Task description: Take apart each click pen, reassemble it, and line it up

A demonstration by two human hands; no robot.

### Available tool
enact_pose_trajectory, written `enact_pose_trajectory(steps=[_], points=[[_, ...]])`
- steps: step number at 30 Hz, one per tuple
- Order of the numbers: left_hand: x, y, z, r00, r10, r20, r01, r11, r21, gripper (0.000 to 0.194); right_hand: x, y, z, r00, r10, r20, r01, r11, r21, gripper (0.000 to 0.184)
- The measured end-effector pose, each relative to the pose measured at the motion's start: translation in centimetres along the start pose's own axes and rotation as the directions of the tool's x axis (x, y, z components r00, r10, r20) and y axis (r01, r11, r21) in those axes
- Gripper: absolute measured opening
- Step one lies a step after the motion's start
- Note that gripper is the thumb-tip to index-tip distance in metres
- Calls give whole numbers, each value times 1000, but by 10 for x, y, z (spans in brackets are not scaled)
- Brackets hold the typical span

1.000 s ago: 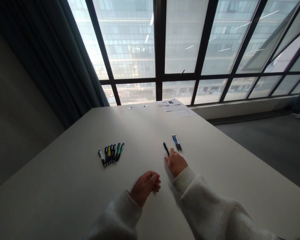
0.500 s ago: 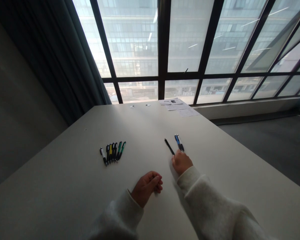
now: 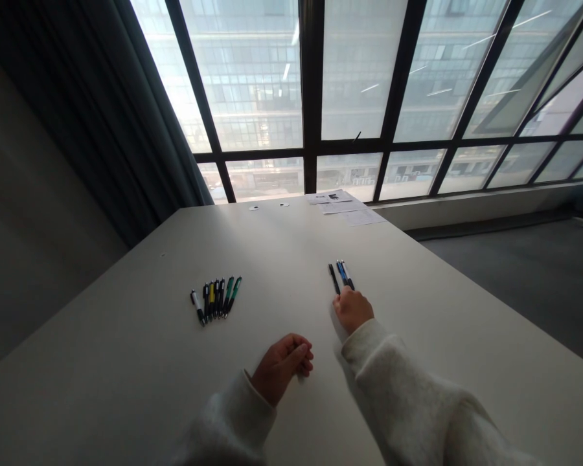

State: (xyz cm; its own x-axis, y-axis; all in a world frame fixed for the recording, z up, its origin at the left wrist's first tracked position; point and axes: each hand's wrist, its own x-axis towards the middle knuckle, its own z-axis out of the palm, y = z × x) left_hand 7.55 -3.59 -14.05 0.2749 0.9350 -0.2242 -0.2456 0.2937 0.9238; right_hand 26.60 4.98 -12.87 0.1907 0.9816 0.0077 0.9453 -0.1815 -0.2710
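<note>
My right hand (image 3: 352, 310) is closed at the near end of a black pen (image 3: 333, 278) that lies on the white table. Its fingers hide the lower part of that pen. Close on the right lie a blue pen (image 3: 341, 270) and a white-and-black pen (image 3: 348, 274), side by side, their near ends also behind the hand. My left hand (image 3: 282, 367) rests on the table nearer to me, loosely curled with thumb against fingers; nothing shows in it. To the left is a row of several pens, among them a yellow pen (image 3: 212, 298) and a green pen (image 3: 234, 296).
The white table (image 3: 140, 362) runs away toward a large window. Papers (image 3: 352, 210) lie at its far right corner. Two small round white pieces sit near the far edge, one being a white disc (image 3: 254, 208). A dark curtain (image 3: 140, 129) hangs at the left.
The black pen's far end has swung right, so it now lies closer to the blue pen and more in line with it. My left hand has stayed about where it was.
</note>
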Motion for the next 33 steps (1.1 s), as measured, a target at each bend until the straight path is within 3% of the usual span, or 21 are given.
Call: enact_pose_trajectory(steps=[33], points=[[-1,1,1,1000,-3,-1,3,1000,11,45,5,6,-3,999,23,-34,-22,999,33,27]])
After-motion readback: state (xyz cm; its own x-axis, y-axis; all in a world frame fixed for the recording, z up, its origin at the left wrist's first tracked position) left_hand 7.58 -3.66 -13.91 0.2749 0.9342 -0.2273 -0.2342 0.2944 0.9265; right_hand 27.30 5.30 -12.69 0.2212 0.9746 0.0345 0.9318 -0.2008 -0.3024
